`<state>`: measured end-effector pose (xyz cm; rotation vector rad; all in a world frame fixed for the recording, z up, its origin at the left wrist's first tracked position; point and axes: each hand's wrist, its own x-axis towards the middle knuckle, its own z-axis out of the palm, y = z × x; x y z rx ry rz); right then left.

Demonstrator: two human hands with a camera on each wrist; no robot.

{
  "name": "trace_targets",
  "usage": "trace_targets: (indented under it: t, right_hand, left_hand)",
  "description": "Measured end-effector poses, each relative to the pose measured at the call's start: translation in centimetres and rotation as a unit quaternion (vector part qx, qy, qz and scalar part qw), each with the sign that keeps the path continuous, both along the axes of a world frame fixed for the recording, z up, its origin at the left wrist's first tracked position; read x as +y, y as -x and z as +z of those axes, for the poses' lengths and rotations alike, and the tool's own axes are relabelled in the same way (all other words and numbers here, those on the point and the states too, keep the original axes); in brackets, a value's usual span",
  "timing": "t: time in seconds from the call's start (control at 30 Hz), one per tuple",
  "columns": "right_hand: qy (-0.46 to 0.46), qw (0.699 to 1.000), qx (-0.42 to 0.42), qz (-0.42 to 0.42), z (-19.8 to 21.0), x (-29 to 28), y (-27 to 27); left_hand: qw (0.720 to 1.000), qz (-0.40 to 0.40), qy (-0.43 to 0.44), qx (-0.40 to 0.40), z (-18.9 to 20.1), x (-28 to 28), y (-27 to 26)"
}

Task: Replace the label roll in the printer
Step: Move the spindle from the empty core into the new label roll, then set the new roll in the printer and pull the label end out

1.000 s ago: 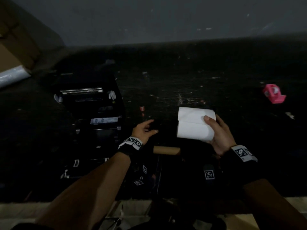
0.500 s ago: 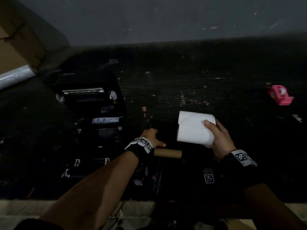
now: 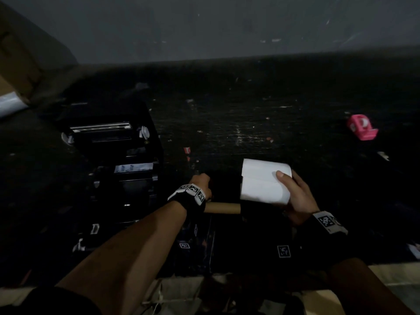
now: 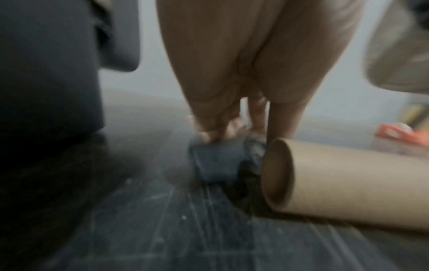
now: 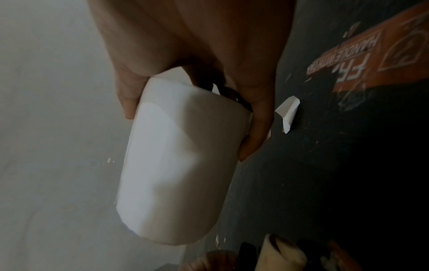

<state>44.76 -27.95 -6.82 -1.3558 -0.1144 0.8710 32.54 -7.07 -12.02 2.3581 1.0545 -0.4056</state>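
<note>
White label roll [image 3: 264, 181] sits in my right hand [image 3: 297, 201], thumb across its face and fingers curled behind, so that grip is wrapped snugly round it; I judge I'm keeping it lifted off the worktop [image 3: 261, 123] at centre frame, ready to load. My left hand [image 3: 201, 181], just left of it, reaches down with fingertips [image 4: 209, 134] closing on a small dark cylindrical piece [image 4: 216, 161] that I take for a spindle or core holder. From the wrist view that grip looks like a pinch on the piece, though blur keeps me from being sure how firm it is. Right beside it lies a bare cardboard core [image 3: 222, 208], on its side on the worktop, presumably the spent roll set aside. At left of the frame, the label printer [image 3: 113, 155] stands with its lid up, its bay waiting. Far right, well apart, rests a pink tape dispenser [image 3: 362, 130].
</note>
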Motion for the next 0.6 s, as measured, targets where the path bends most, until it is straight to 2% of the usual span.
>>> trace_targets:
  t: [0.1, 0.17, 0.23, 0.3, 0.37, 0.47, 0.6]
  right_hand:
    - [-0.008, 1.0, 0.005, -0.006, 0.0, -0.1, 0.2]
    - [-0.007, 1.0, 0.001, -0.008, 0.2, 0.1, 0.3]
    - [-0.016, 1.0, -0.005, -0.011, 0.7, 0.5, 0.4]
    - [-0.03, 0.999, 0.005, -0.01, 1.5, 0.8, 0.4]
    - [-0.05, 0.998, 0.024, -0.016, 2.6, 1.3, 0.6]
    - [-0.09, 0.996, 0.008, -0.013, 4.0, 2.3, 1.1]
    - [-0.136, 0.99, -0.043, -0.006, 6.4, 3.1, 2.1]
  left_hand:
    - [0.994, 0.026, 0.071, -0.081, 0.8, 0.7, 0.3]
    - [0.971, 0.07, 0.137, -0.185, 1.8, 1.2, 0.1]
    - [0.927, 0.125, 0.195, -0.296, 3.6, 1.3, -0.3]
    - [0.852, 0.194, 0.293, -0.387, 5.5, 1.1, -0.8]
    - [0.78, 0.223, 0.384, -0.441, 7.7, 0.6, -1.0]
    - [0.728, 0.205, 0.452, -0.472, 9.9, 0.1, -0.6]
    - [0.687, 0.202, 0.469, -0.516, 11.5, -0.1, 0.1]
